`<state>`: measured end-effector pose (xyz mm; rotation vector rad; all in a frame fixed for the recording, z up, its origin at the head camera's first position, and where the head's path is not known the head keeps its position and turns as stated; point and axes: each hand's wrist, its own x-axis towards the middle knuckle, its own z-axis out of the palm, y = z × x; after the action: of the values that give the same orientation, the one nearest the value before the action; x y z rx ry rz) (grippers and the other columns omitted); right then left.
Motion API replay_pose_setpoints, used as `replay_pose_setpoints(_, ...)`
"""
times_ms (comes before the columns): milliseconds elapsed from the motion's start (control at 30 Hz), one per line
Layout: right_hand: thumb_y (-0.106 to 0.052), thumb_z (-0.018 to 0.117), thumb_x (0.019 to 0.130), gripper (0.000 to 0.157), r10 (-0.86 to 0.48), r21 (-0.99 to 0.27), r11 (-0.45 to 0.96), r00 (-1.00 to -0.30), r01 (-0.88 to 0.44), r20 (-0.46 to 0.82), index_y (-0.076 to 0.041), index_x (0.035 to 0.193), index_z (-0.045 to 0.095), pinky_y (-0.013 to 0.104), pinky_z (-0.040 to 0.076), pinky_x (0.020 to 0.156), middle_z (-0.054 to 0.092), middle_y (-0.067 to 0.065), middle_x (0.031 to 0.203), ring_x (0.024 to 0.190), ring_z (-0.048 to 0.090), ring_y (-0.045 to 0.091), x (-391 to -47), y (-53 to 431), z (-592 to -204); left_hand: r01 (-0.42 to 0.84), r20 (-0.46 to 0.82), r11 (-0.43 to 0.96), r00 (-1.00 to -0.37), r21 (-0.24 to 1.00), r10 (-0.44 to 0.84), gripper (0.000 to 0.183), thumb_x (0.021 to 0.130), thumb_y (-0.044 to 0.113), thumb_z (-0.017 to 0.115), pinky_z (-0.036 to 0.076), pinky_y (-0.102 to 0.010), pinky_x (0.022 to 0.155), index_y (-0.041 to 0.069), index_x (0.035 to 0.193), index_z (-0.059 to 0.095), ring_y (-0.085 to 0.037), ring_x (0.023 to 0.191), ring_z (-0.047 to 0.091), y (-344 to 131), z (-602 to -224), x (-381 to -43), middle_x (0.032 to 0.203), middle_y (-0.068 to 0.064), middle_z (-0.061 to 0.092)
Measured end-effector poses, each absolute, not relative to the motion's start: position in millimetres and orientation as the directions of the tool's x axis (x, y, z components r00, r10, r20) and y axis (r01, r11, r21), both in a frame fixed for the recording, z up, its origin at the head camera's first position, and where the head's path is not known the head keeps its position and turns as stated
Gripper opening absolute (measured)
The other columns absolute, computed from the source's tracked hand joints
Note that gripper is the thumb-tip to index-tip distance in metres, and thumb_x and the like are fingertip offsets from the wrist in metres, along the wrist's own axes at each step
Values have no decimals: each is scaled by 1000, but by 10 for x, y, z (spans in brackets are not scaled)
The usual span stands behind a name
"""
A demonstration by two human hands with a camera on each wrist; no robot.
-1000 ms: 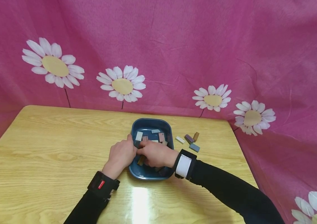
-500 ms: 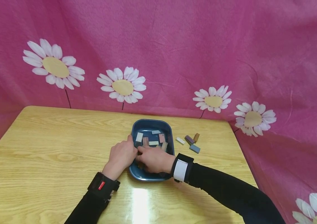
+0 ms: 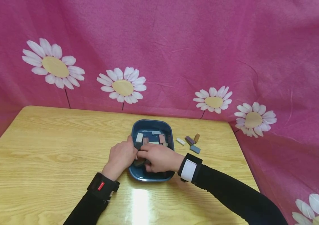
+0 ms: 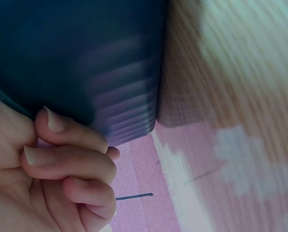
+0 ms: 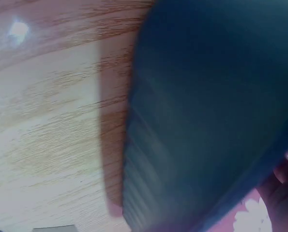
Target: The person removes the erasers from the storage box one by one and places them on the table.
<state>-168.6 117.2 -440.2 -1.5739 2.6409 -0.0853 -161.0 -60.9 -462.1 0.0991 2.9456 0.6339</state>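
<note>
Dark blue plastic makes the tub (image 3: 151, 178), which stands on the wooden worktop (image 3: 63, 150) before a pink cloth (image 3: 165, 40) printed with white daisies (image 3: 123, 87). The person's left hand (image 3: 122, 154) grips the tub at its left rim; in the left wrist view its fingers (image 4: 68, 162) are bent against the outer wall, where a row of ribs is seen. The right hand (image 3: 162, 157) is inside the tub, fingers bent downward among the pieces, and I cannot tell whether it holds one, because the hand itself covers the place. Around it in the tub lie a white block (image 3: 139, 137), a pink block (image 3: 162, 138) with a small dark mark, a thin pale block (image 3: 156, 132) near the far side and others, partly hidden. To the right of the tub, on the worktop, four small blocks are close together: a cream block (image 3: 180, 141), a purple block (image 3: 189, 140), a brown block (image 3: 197, 138) and a blue-grey block (image 3: 195, 149). Both wrists wear black bands; the right band (image 3: 189, 169) carries a white patch.
</note>
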Motion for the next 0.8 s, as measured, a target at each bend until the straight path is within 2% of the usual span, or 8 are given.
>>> replay_pose_setpoints(133, -24, 65, 81, 23, -819, -215, 560, -574, -800, 5, -20, 105, 65, 23, 47, 70, 56, -7, 97, 83, 49, 5, -1709, 1315, -4320, 40, -112, 911, -989, 411, 93, 51, 93, 24, 54, 46, -37, 51, -7, 133, 50, -22, 57, 54, -605, -4615, -1611, 74, -11, 61)
replay_pose_setpoints(300, -21, 67, 81, 22, -726, -379, 618, -685, -689, 60, -20, 103, 61, 28, 47, 68, 61, -5, 96, 81, 54, 11, -1747, 1572, -4180, 38, -113, 913, -989, 407, 92, 56, 92, 23, 54, 47, -38, 52, -8, 138, 47, -23, 58, 55, -603, -4611, -1603, 81, -15, 67)
replay_pose_setpoints(467, -15, 69, 78, 25, -615, -504, 630, -776, -591, 140, -19, 101, 61, 37, 55, 77, 65, -6, 99, 86, 61, 15, -1777, 1868, -4083, 31, -120, 911, -989, 412, 88, 58, 93, 24, 55, 48, -37, 54, -8, 140, 46, -23, 59, 55, -598, -4615, -1604, 86, -16, 69)
replay_pose_setpoints(633, -9, 71, 75, 25, -511, -554, 637, -832, -535, 216, -14, 98, 63, 44, 58, 78, 69, -2, 98, 88, 64, 15, -1796, 2175, -4043, 26, -133, 909, -987, 416, 89, 58, 93, 24, 54, 49, -37, 55, -8, 141, 45, -23, 60, 55, -598, -4629, -1610, 88, -16, 69)
replay_pose_setpoints(800, -7, 73, 74, 27, -460, -538, 675, -858, -504, 226, -14, 98, 63, 46, 56, 73, 70, -1, 96, 82, 65, 24, -1778, 2481, -4099, 26, -133, 907, -987, 420, 90, 58, 93, 24, 54, 50, -38, 57, -8, 141, 45, -23, 62, 56, -600, -4626, -1612, 91, -17, 70)
